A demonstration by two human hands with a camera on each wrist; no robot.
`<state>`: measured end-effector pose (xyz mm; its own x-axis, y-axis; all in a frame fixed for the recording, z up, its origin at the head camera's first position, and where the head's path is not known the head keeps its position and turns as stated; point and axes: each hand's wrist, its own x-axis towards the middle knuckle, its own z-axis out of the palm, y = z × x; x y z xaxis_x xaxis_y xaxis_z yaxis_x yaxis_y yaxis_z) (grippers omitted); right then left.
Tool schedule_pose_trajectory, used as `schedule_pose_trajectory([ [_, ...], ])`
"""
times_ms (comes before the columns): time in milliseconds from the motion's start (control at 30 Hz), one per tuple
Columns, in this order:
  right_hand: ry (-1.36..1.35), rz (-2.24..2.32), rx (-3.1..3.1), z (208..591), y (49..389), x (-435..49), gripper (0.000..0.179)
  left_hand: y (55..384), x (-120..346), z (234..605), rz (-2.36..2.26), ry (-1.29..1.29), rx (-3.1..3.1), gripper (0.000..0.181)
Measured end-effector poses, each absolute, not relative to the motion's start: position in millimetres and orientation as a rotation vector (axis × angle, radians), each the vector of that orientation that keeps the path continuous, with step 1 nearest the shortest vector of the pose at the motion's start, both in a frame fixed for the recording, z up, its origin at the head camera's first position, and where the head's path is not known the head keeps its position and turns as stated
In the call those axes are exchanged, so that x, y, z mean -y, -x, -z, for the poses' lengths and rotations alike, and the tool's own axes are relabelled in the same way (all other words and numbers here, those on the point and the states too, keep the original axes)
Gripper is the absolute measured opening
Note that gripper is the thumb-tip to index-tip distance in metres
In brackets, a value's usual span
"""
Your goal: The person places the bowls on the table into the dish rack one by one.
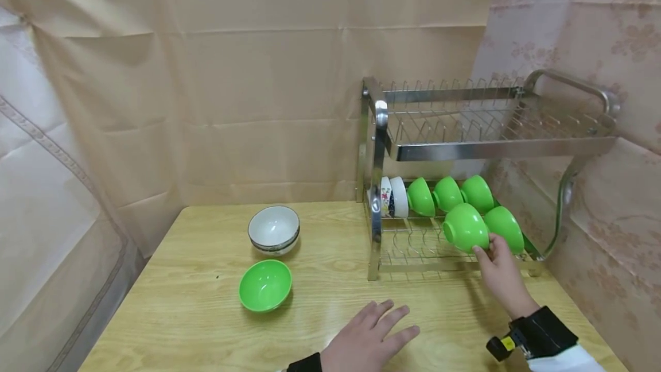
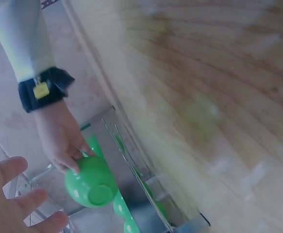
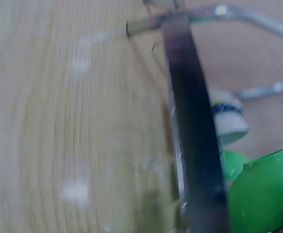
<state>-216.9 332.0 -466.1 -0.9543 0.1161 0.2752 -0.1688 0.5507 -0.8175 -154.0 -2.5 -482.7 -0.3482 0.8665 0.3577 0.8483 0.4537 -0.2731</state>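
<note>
My right hand [image 1: 503,271] pinches a green bowl [image 1: 465,227] by its rim at the front of the rack's lower tier, thumb and fingers at the edge. The bowl is tipped on its side, its foot facing left. Close to its right, another green bowl [image 1: 506,227] stands on edge in the rack. The left wrist view shows the held bowl [image 2: 90,182] with its round foot toward the camera. Over the table front, my left hand [image 1: 369,334] is spread with nothing in it. In the right wrist view the held bowl [image 3: 262,194] is partly cut off.
A two-tier metal dish rack [image 1: 496,151] stands at the right. Behind the held bowl, several green bowls [image 1: 447,194] and patterned white bowls [image 1: 399,197] line the lower tier. Stacked white bowls [image 1: 273,227] and a green bowl [image 1: 265,286] sit on the wooden table [image 1: 186,303].
</note>
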Motion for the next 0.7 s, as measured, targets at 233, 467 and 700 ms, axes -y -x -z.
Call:
schedule_pose_trajectory([
  [233, 0.03, -1.297, 2.579, 475.1, 236.0, -348.0, 0.051, 153.0, -2.1, 484.7, -0.066, 1.421, 2.222, 0.074],
  [467, 0.049, -1.261, 2.693, 475.5, 243.0, -353.6, 0.059, 154.0, -2.3, 485.7, -0.065, 1.406, 2.194, 0.073],
  [700, 0.105, -1.145, 2.72, 481.7, 245.0, -358.9, 0.054, 154.6, -2.3, 485.2, -0.065, 1.408, 2.204, 0.075],
])
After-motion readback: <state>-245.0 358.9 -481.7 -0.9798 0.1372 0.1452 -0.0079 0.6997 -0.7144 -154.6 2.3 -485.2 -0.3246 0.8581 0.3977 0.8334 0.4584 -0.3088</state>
